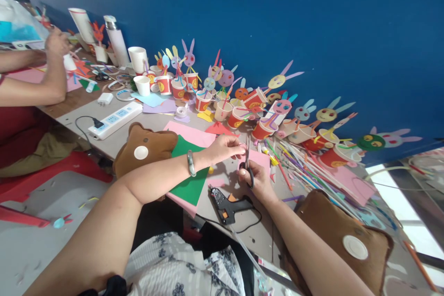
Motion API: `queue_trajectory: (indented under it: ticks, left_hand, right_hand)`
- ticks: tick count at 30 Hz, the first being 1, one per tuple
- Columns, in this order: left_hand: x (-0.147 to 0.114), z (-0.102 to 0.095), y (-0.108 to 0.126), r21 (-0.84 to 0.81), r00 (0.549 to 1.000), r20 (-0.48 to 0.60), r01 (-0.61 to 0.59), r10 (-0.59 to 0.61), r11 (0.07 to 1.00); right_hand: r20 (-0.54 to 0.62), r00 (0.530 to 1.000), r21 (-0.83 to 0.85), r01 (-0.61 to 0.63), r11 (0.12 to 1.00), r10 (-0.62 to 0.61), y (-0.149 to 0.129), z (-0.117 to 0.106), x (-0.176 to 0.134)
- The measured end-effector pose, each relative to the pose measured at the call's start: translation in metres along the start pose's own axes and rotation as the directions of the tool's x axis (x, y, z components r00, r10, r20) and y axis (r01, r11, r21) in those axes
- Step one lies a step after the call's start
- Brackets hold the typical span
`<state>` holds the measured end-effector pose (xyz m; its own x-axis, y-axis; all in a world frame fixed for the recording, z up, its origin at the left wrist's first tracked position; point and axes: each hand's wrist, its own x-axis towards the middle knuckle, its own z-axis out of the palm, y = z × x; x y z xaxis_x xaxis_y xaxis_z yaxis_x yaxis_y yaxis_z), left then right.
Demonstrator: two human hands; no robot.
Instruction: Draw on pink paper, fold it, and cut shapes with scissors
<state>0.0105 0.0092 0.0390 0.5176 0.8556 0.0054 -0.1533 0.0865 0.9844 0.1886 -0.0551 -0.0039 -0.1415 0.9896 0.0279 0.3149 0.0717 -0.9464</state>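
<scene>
At the far left, a co-worker's bare forearms (pixel 57 67) lay over the wood-brown end of the worktop (pixel 265 231), above pink paper. Next stood a smooth, cylindrical white flask (pixel 117 41) with a metallic top, then a stack of thin-walled white cups (pixel 138 58). In front of these was a long, glossy plastic power strip (pixel 116 120), a black plug in its near end. A plump, brown, felt-like cushion (pixel 147 136) with rounded ears and a flat white disc came next, beside a flat green sheet (pixel 187 189) lying over pink paper.

The left hand (pixel 225 147), a marbled, polished bangle round its wrist, had its fingertips drawn together on a small piece (pixel 243 147), too small to make out. Below sat a black plastic glue gun (pixel 225 208) with an orange trigger. The scissors (pixel 247 163) were upright at the left fingertips, their dark looped handles gripped by the curled right hand (pixel 260 182).

Behind the hands, tapering red-and-white paper cups (pixel 237 118) ran along the blue wall (pixel 329 14), bearing oval paper rabbit heads (pixel 281 105) with long pointed ears. To the right spread thin, coloured sticks (pixel 301 166) and another brown cushion (pixel 329 222), squarish and soft.
</scene>
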Motion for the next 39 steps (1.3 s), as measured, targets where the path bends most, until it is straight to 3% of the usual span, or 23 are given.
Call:
queue_trajectory:
  ticks: [39]
  left_hand:
    - [0.0049,-0.0039,-0.0070,0.064,0.998,-0.011,-0.055,0.056,0.996]
  right_hand:
    - [-0.006,1.000,-0.034,-0.018,0.999,0.018,-0.0041,0.0000,0.0006]
